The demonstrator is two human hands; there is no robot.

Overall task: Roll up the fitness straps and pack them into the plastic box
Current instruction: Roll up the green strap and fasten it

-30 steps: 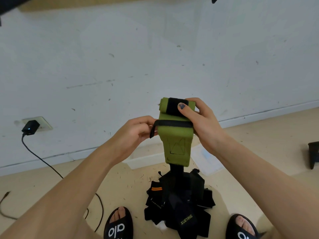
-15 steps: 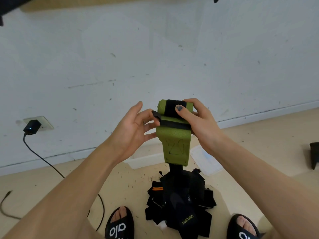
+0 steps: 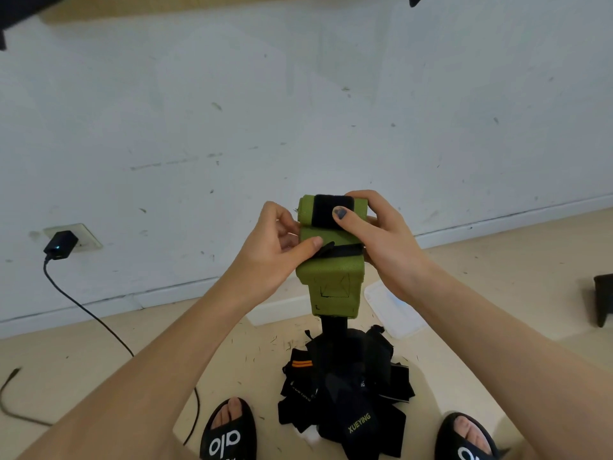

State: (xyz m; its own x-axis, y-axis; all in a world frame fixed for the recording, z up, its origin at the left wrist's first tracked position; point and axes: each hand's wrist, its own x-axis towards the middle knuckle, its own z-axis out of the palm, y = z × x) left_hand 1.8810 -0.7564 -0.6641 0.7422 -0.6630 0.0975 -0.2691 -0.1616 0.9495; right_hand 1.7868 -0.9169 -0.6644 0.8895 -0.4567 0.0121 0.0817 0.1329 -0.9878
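Observation:
I hold a green fitness strap (image 3: pixel 331 287) upright in front of me, its top end rolled into a tight coil with a black velcro band. My right hand (image 3: pixel 378 240) grips the coil, thumb on the black band. My left hand (image 3: pixel 275 247) pinches the strap's left edge, thumb pressing on a thin black loop across the green fabric. The strap's black tail hangs down into a pile of black straps (image 3: pixel 345 390) on the floor. A clear plastic box (image 3: pixel 285 310) lies behind the strap by the wall, mostly hidden, with its lid (image 3: pixel 391 310) to the right.
My two feet in black slides (image 3: pixel 229 433) flank the pile. A black charger (image 3: pixel 61 245) sits in a wall socket at left, its cable trailing across the floor. A dark object (image 3: pixel 602 298) stands at the right edge.
My left hand closed back onto the strap's left edge, its thumb now pressing the thin black loop against the green fabric. The right hand kept its grip on the coil.

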